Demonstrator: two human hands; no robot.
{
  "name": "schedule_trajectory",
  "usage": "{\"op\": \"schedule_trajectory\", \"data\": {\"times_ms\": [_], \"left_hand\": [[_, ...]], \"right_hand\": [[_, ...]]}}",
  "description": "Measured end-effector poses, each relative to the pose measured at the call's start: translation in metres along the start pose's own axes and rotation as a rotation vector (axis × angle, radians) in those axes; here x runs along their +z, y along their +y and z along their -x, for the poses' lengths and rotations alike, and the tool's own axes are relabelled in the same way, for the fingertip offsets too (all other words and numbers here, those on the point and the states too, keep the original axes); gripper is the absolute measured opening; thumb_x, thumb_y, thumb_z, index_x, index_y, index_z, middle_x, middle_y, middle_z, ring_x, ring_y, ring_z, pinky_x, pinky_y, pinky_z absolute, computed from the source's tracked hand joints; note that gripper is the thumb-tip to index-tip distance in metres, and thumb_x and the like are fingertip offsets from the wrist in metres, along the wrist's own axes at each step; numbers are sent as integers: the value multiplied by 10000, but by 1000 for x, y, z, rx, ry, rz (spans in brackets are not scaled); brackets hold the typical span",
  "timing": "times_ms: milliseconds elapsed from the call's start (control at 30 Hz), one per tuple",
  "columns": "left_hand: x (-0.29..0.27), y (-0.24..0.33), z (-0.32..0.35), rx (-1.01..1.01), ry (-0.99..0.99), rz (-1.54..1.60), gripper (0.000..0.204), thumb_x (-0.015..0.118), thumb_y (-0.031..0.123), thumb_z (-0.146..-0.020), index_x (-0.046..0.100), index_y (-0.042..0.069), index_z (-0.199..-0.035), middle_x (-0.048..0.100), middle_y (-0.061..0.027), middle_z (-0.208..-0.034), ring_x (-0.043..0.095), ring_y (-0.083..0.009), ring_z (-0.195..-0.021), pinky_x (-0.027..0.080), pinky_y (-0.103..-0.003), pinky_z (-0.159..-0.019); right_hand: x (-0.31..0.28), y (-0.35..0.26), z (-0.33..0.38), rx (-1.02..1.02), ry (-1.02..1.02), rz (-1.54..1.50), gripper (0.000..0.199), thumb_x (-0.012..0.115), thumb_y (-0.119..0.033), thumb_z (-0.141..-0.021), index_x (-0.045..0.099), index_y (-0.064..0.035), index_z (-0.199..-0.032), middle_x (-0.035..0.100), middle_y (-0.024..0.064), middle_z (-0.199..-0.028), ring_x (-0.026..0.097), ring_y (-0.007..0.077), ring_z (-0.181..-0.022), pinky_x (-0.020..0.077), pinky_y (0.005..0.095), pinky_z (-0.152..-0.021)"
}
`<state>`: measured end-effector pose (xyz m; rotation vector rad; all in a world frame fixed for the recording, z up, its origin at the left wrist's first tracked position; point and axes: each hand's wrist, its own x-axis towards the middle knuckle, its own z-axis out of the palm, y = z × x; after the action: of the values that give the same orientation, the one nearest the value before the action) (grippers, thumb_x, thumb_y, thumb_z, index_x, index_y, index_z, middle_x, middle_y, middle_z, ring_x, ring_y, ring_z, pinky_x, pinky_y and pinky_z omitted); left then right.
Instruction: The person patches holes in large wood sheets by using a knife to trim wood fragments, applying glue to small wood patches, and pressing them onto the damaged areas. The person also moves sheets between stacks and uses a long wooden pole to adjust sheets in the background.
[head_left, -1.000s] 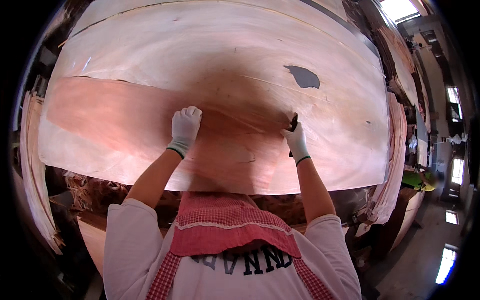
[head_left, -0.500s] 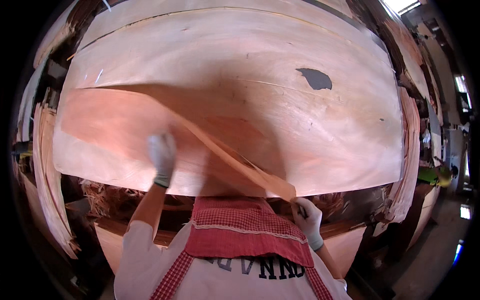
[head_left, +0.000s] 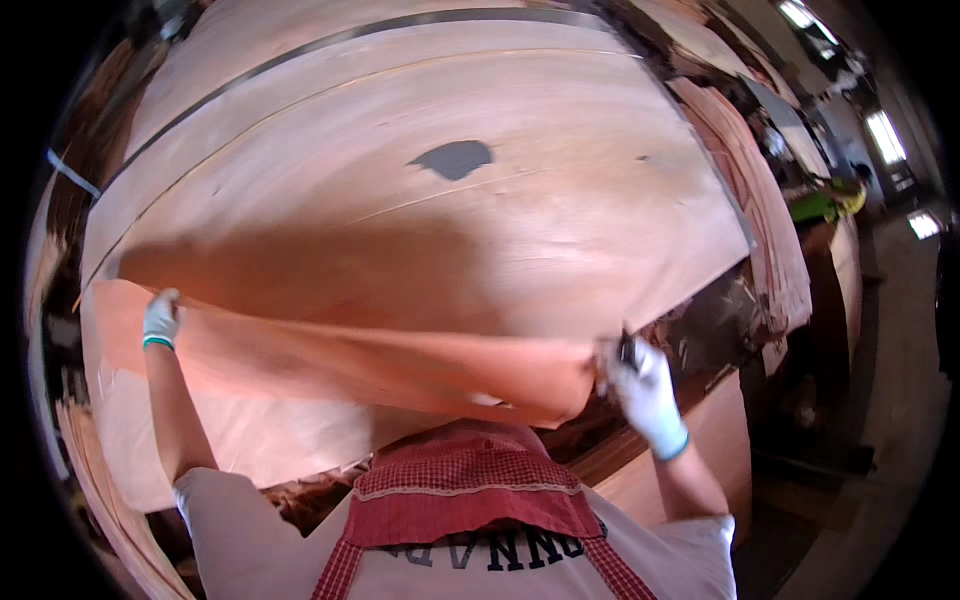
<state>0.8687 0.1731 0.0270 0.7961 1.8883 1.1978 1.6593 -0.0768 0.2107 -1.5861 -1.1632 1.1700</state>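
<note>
A thin reddish wood veneer sheet [head_left: 340,365] is lifted off the stack and sags between my two gloved hands. My left hand [head_left: 160,320] grips its left edge, arm stretched out. My right hand [head_left: 640,385] grips its right end and also holds a small dark tool. Below it lies a large veneer sheet [head_left: 480,230] with a dark hole [head_left: 455,158] near its middle.
More veneer sheets hang in a pile on the right [head_left: 770,220] and along the left edge [head_left: 90,480]. A person in a bright green top [head_left: 825,205] stands at the far right. Bare floor [head_left: 900,400] runs along the right side.
Both hands were pressed on the flat sheet; they have since spread apart and lifted the top veneer sheet off the stack. My view has turned left.
</note>
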Motion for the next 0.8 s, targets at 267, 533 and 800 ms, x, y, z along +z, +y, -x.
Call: {"op": "schedule_trajectory", "data": {"times_ms": [267, 533, 800], "left_hand": [[192, 244, 48, 645, -121, 41, 202, 645, 96, -843, 548, -17, -981, 567, -98, -919, 557, -168, -810, 556, -271, -702], [348, 319, 172, 511, -73, 498, 185, 636, 105, -879, 572, -43, -970, 578, -91, -979, 574, -169, -883, 553, -286, -785], [449, 259, 350, 513, 86, 513, 693, 634, 187, -919, 266, -53, -1455, 521, -56, -1037, 510, -97, -848, 486, -270, -810]], "right_hand": [[-218, -25, -173, -300, 210, -61, 166, 613, -261, -949, 619, -97, -969, 724, 56, -919, 504, 38, -516, 395, 191, -466], [-369, -91, -242, -474, 354, -180, 298, 639, -383, -929, 673, -88, -902, 624, -17, -698, 478, 47, -485, 336, 185, -431], [-474, -61, -264, -376, 442, 52, 123, 683, -202, -895, 666, -84, -927, 546, -52, -642, 452, 23, -518, 313, 178, -462]]}}
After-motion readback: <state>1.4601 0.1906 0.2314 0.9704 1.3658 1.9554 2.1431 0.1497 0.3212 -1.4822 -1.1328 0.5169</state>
